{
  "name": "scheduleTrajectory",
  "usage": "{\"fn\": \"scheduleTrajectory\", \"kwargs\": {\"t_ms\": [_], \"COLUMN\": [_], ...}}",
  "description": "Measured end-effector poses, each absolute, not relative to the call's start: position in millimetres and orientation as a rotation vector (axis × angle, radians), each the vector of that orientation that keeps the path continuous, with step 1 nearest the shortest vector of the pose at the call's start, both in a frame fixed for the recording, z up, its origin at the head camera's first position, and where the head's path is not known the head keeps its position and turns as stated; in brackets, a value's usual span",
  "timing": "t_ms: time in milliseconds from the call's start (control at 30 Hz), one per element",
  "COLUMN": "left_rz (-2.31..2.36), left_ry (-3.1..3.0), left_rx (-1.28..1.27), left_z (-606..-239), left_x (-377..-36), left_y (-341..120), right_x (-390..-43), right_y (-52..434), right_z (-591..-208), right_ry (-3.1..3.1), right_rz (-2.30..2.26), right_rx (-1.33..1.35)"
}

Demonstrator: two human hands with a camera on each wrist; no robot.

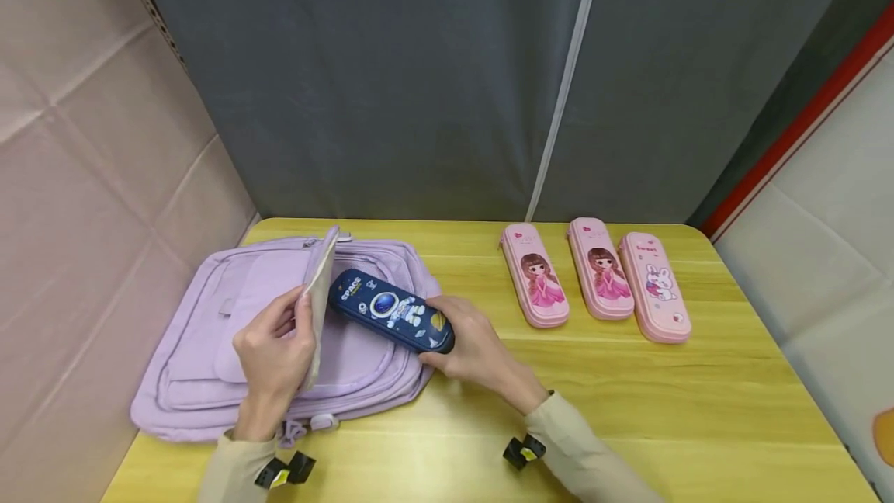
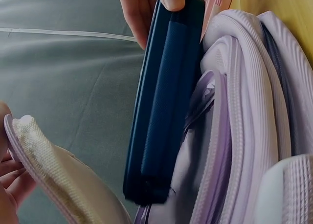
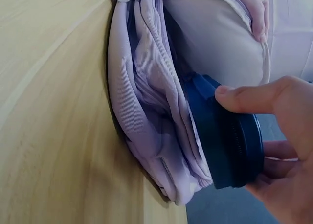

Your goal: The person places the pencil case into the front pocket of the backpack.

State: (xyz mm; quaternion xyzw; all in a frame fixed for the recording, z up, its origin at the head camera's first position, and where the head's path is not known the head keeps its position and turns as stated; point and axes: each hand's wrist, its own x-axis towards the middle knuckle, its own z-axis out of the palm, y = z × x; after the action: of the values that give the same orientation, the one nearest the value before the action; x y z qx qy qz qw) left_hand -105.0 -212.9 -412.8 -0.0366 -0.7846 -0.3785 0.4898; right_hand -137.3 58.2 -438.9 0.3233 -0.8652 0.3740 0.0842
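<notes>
Hands at the mouth of a lilac backpack (image 1: 209,348) lying flat on the table (image 1: 628,410). Left hand (image 1: 274,355) pinches the backpack's front flap (image 1: 320,293) and holds it lifted upright, its cream lining facing the right hand; thumb and fingers curl round the flap's edge. Right hand (image 1: 475,348) grips 1 end of a navy pencil case (image 1: 393,310), thumb on top and fingers beneath. Pencil case: long axis runs diagonally in the head view, near end in the right hand, far end pointing toward the lifted flap and the open compartment. It rests on the backpack's outer fabric, its far end at the opening beside the flap; the wrist views show it lying against the folded lilac panels. Printed lid with an astronaut and the word SPACE faces up. What else the compartment holds cannot be seen.

Further right on the table, well apart from the backpack, lie 3 pink pencil cases (image 1: 597,274) side by side, closed, their long axes running roughly away from the person.
</notes>
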Motion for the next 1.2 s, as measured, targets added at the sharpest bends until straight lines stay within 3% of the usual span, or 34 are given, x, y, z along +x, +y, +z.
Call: {"fn": "scheduleTrajectory", "kwargs": {"t_ms": [567,867,1200], "left_rz": [-1.013,-1.071,-1.066], "left_ry": [-1.86,-1.848,-1.863], "left_rx": [-0.051,-0.026,-0.036], "left_z": [-412.2,-410.3,-411.0], "left_x": [-102.1,-101.4,-102.5], "left_y": [-217.8,-216.2,-216.5], "right_x": [-160.8,-165.5,-165.1], "right_y": [36.0,15.2,-3.5], "right_z": [-445.5,-448.1,-445.2], "right_ry": [-2.656,-2.7,-2.71], "right_rz": [1.339,1.527,1.335], "right_rx": [1.159,0.975,1.029]}}
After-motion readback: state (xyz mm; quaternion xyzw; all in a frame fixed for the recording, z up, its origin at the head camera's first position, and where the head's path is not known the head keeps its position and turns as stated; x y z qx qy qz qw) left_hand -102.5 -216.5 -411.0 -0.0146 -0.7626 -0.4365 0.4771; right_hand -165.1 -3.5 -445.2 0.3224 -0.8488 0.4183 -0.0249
